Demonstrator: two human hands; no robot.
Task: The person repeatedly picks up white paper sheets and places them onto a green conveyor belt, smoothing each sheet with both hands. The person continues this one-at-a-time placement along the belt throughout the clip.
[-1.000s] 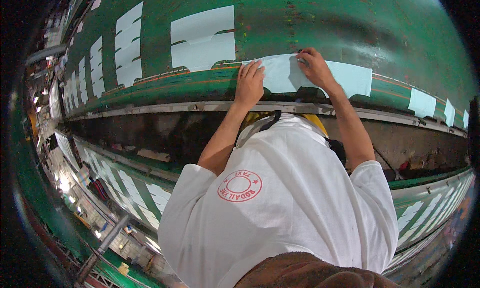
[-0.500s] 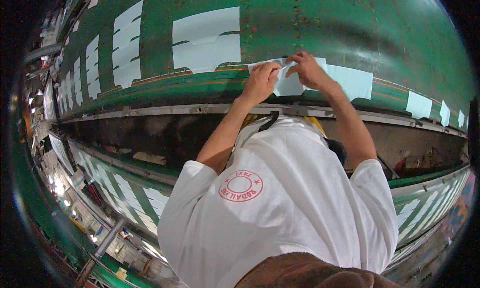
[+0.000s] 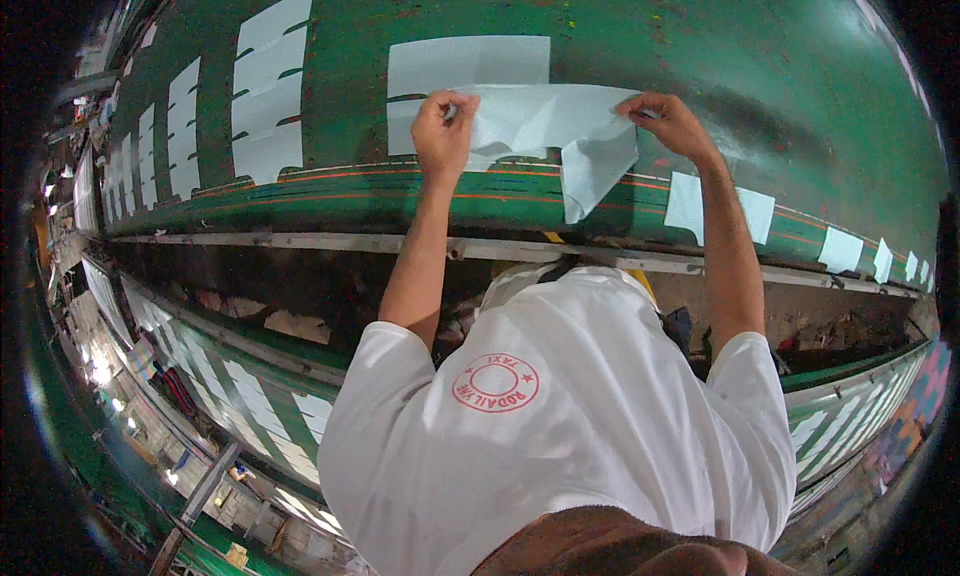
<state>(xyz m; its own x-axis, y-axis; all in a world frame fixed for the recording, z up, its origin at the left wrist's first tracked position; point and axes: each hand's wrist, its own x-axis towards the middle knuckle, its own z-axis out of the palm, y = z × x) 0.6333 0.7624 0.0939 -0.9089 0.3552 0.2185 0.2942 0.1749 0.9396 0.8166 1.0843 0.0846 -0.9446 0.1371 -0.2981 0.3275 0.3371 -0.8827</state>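
A pale, light-blue cut fabric panel [image 3: 540, 114] is stretched between my two hands above the long green table [image 3: 350, 106]. My left hand [image 3: 445, 136] pinches its upper left corner between thumb and fingers. At the other end my right hand [image 3: 668, 124] grips the upper right corner, and a folded flap of the panel hangs down toward the table's near edge. Behind and partly under the panel lies another pale fabric piece [image 3: 465, 56], flat on the table. Another fabric piece [image 3: 686, 206] lies by my right forearm, which covers part of it.
Columns of similar fabric pieces [image 3: 270, 101] lie farther left, with smaller pieces [image 3: 841, 249] along the near edge at right. A metal rail [image 3: 350, 242] runs along the table's near side. Behind me stands another green table with pale pieces [image 3: 255, 401].
Both hands have spread apart, lifting the fabric panel off the near edge and stretching it out. The panel has moved left and away from me, over the flat piece.
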